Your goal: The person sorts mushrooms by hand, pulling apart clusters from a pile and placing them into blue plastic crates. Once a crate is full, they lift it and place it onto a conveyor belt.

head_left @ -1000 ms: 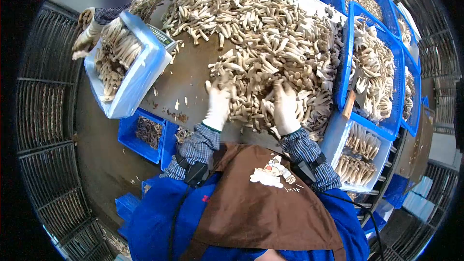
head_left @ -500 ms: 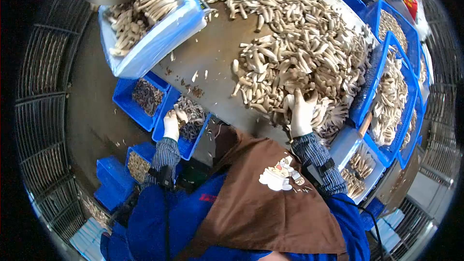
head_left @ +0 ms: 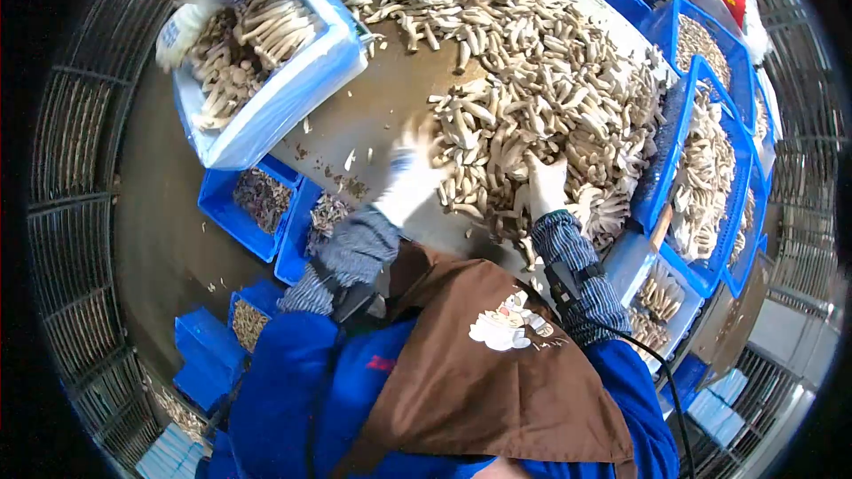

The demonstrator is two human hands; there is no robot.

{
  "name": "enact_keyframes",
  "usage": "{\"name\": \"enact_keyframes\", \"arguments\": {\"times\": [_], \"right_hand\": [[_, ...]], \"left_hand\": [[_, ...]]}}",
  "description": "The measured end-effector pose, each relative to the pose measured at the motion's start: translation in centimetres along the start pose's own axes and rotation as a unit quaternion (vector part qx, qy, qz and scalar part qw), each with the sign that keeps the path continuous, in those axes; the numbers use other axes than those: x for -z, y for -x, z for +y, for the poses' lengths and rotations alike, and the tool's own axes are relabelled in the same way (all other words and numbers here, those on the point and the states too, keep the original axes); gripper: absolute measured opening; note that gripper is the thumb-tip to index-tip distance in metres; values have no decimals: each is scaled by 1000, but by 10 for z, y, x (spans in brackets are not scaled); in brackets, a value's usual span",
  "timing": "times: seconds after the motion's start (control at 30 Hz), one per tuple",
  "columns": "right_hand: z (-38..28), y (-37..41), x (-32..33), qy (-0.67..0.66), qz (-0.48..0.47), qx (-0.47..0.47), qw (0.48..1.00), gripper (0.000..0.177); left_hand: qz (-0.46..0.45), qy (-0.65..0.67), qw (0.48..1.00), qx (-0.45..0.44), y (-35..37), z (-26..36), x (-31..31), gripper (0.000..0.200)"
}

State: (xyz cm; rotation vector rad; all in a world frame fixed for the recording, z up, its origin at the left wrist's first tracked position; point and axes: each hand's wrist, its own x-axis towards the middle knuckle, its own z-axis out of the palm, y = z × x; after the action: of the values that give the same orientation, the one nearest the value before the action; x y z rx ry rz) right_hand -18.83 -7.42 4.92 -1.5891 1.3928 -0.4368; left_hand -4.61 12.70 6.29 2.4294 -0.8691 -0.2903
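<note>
Across the desk (head_left: pixel 377 98) spreads one heap of mushrooms (head_left: pixel 532 80), too many to count. Two gloved hands meet it: the left hand (head_left: pixel 413 177), motion-blurred, is at the heap's left edge, its grip impossible to tell; the right hand (head_left: pixel 548 184) reaches into the heap's near side, thumb and fingers parted, whether round a mushroom I cannot tell. Left of the heap stands one filled lined box (head_left: pixel 266 135), one co-worker's gloved hand (head_left: pixel 183 33) beside it. Right of the heap are at least three blue baskets (head_left: pixel 652 182) and one wooden handle (head_left: pixel 661 226).
</note>
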Motion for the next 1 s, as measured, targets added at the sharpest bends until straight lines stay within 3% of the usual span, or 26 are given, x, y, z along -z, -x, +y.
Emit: {"name": "enact_keyframes", "arguments": {"times": [0.03,0.07,0.13,0.17,0.2,0.23,0.27,0.3,0.33,0.4,0.43,0.47,0.5,0.53,0.57,0.6,0.67,0.73,0.8,0.83,0.87,0.93,0.97,1.0], "right_hand": [[30,-26,-2,3,-17,-3,1000,70],[26,-24,2,-48,0,36,998,59],[42,-43,7,-21,-35,-25,999,51],[43,-40,9,-34,-23,14,999,47],[53,-45,9,21,-32,-20,999,45],[51,-41,13,-30,-59,20,998,43],[40,-31,17,-81,-85,62,991,41],[21,-17,20,-114,-77,45,990,40],[20,-15,20,-59,-41,72,995,35],[13,-6,27,-143,-77,72,984,31],[6,1,35,-185,-91,47,977,27],[25,-5,35,-151,-72,63,984,39],[15,5,40,-200,-88,74,973,39],[6,17,46,-248,-105,85,959,38],[-12,30,51,-344,-139,52,927,39],[-16,33,48,-345,-138,50,927,39],[-23,32,42,-365,-117,99,918,38],[-24,35,45,-358,-143,93,918,33],[-32,48,45,-285,-57,128,948,31],[-10,39,35,-207,-12,171,963,35],[-12,40,36,-206,-12,172,963,35],[-14,44,37,-132,28,246,960,33],[-26,46,41,-73,61,323,942,27],[-26,46,41,-73,61,323,942,27]], "left_hand": [[65,-67,988,-123,-9,13,-16,96],[46,-84,982,-163,-11,27,-31,95],[-187,102,977,-14,-15,76,-20,95],[-194,130,972,23,-18,79,-44,94],[-201,158,965,61,-20,71,-80,94],[-144,157,975,56,-27,61,-109,93],[-158,188,964,101,-34,70,-105,88],[-163,246,945,143,-39,85,-89,81],[-169,302,919,187,-41,98,-76,75],[-145,421,883,148,-42,81,-98,58],[-136,503,843,134,-40,77,-103,58],[-127,581,795,120,-34,80,-96,58],[-127,571,800,131,-29,92,-78,61],[-142,629,749,151,-23,95,-71,65],[-139,633,754,109,-20,105,-59,66],[-134,637,756,66,-18,114,-50,67],[-112,626,769,65,-17,117,-56,62],[-89,615,781,64,-18,121,-59,58],[-109,628,750,177,-20,135,-50,58],[-93,620,753,200,-18,136,-57,34],[-93,621,752,200,-16,141,-58,34],[-83,651,702,278,-13,150,-57,27],[-93,652,699,280,-12,139,-77,30],[-93,652,699,280,-12,120,-102,30]]}}
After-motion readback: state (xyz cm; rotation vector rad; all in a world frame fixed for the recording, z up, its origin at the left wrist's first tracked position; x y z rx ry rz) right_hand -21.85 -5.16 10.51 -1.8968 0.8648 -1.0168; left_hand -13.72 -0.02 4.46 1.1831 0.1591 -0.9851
